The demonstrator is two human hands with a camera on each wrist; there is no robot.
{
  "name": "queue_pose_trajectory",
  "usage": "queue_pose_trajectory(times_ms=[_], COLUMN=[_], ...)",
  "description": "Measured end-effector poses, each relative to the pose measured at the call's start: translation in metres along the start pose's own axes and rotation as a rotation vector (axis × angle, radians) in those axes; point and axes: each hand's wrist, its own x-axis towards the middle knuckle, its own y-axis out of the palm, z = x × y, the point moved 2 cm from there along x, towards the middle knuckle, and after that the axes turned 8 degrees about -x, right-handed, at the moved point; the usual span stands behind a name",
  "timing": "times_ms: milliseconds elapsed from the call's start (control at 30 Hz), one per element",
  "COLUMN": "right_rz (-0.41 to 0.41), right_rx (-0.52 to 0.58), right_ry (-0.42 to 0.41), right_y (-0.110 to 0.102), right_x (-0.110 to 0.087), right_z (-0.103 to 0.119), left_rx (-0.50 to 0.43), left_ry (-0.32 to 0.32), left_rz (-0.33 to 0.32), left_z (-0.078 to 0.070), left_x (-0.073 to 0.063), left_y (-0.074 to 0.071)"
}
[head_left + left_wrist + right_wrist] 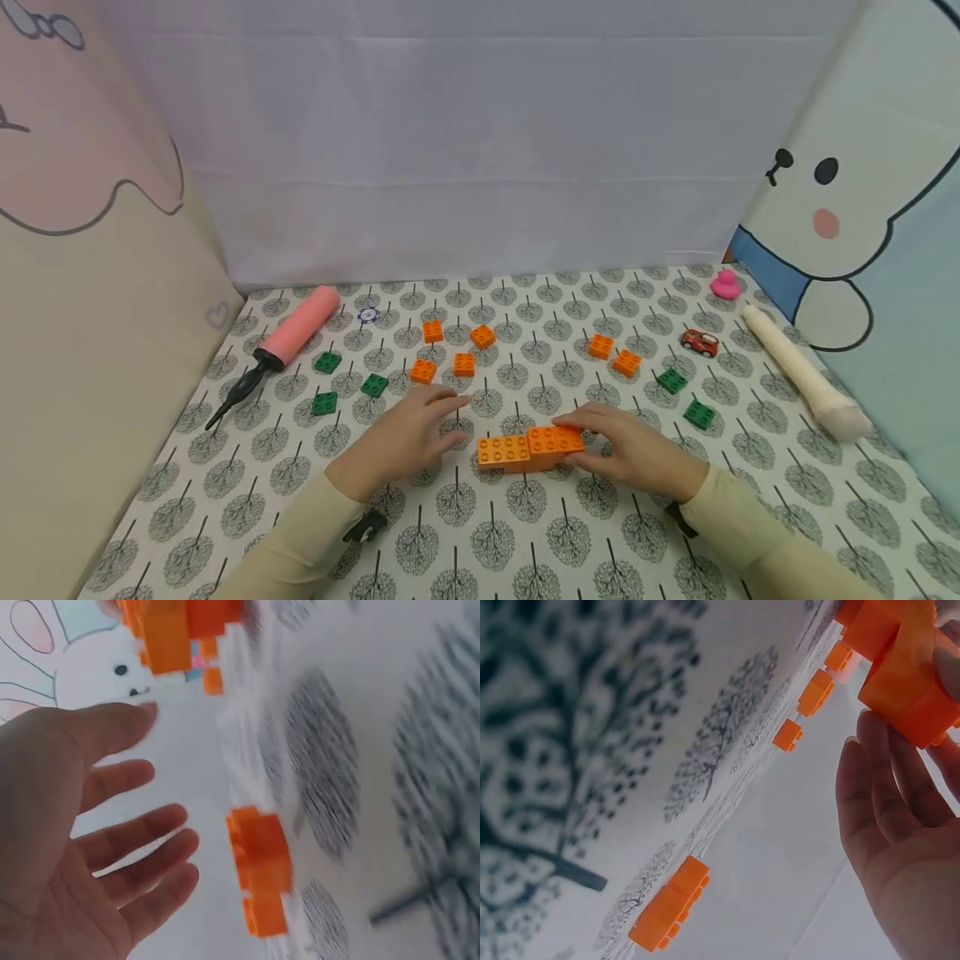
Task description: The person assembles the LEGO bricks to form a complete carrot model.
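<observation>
My right hand (637, 450) grips the right end of a joined group of orange toy bricks (504, 451), with the thumb at the near side and fingers at the far side. In the right wrist view the orange group (907, 686) is in the fingers of that hand, its top edge cut off by the frame. My left hand (408, 433) is just left of the group, apart from it, fingers spread and loosely bent. Nothing lies in its grasp in the left wrist view, where the orange bricks (166, 637) stand beyond the thumb.
Loose orange bricks (463, 364) lie ahead, two more (626, 362) to the right. Green bricks (327, 362) sit on both sides. A pink pump (300, 327) lies left; a toy car (700, 342), pink duck (725, 285) and pale stick-like object (798, 367) lie right.
</observation>
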Motion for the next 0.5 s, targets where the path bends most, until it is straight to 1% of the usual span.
queue_pose_trajectory(times_ms=[67, 133, 200, 267, 500], right_rz=[-0.003, -0.002, 0.000, 0.004, 0.000], right_rx=[-0.002, -0.005, -0.005, -0.004, -0.006], right_ry=[0.002, 0.004, 0.004, 0.004, 0.004], right_y=[-0.001, -0.001, -0.001, -0.001, 0.001], right_x=[-0.001, -0.001, -0.001, -0.001, -0.002], right_z=[0.000, 0.000, 0.000, 0.000, 0.000], left_rx=[0.055, 0.109, 0.148, 0.170, 0.138], left_ry=[-0.044, -0.096, -0.139, -0.163, -0.193], left_rz=[-0.012, -0.010, -0.005, 0.001, -0.001], left_z=[0.011, 0.019, 0.025, 0.028, 0.028], left_x=[-0.001, -0.002, -0.003, -0.003, 0.001], left_y=[-0.002, -0.002, -0.003, -0.003, -0.002])
